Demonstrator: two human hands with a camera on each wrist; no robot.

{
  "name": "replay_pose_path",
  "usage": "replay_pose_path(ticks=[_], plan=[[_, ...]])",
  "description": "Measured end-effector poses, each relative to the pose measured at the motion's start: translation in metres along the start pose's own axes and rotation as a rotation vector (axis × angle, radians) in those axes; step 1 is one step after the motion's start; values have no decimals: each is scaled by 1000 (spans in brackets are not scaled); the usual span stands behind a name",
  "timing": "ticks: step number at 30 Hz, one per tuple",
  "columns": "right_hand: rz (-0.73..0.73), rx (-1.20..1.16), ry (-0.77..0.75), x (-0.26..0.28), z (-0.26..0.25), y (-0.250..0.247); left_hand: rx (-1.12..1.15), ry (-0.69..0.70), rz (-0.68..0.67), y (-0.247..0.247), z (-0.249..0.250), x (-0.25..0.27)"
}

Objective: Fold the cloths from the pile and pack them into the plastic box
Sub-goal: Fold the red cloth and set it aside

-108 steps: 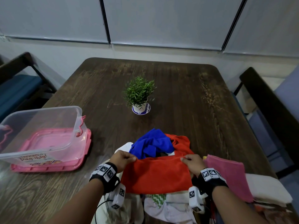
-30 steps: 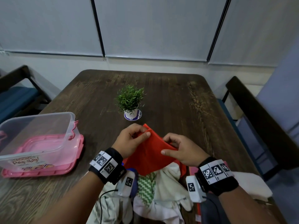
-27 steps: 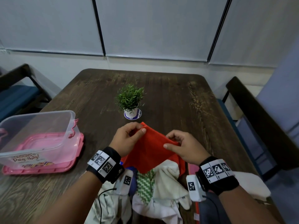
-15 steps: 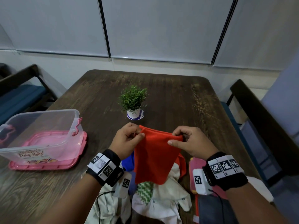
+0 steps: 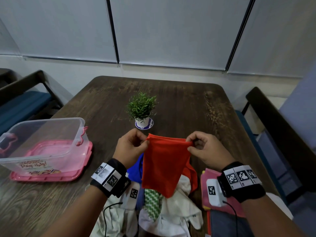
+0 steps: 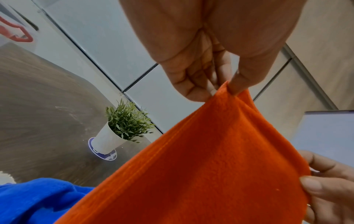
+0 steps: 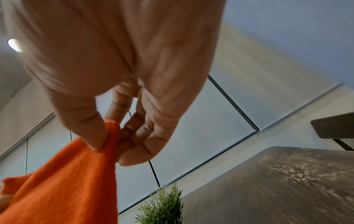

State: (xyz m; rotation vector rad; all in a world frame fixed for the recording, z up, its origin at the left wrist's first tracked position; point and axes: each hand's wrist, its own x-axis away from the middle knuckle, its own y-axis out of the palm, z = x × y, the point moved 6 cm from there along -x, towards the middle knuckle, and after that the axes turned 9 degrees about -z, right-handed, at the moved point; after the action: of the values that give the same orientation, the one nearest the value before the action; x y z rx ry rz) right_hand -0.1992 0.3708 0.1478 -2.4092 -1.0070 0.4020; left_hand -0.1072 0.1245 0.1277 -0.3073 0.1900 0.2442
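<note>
Between the pinching fingertips of the left hand and right hand, an orange cloth hangs doubled above the pile; soft, light fleece, probably best held by its top corners.

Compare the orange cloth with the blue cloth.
The orange cloth hangs in the air, pinched at its top corners by the left hand and right hand; the blue cloth lies crumpled on the pile, untouched. Orange hangs flat, blue is bunched. Both look fleecy.
</note>
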Motion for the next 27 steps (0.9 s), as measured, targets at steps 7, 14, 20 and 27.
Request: replay_pose_path(ticks=[7,14,20,27], plan=[[144,-90,42,-4,13,-9,7,-29,-108,4,-6,-7],[166,-257,35,-22,4,-3,63,13,-108,10,10,-24],[172,-485,-101,-15,-13,1,343,62,-169,6,31,-25],[-184,-323,183,44,76,89,246,-333,-414,35,-93,58]])
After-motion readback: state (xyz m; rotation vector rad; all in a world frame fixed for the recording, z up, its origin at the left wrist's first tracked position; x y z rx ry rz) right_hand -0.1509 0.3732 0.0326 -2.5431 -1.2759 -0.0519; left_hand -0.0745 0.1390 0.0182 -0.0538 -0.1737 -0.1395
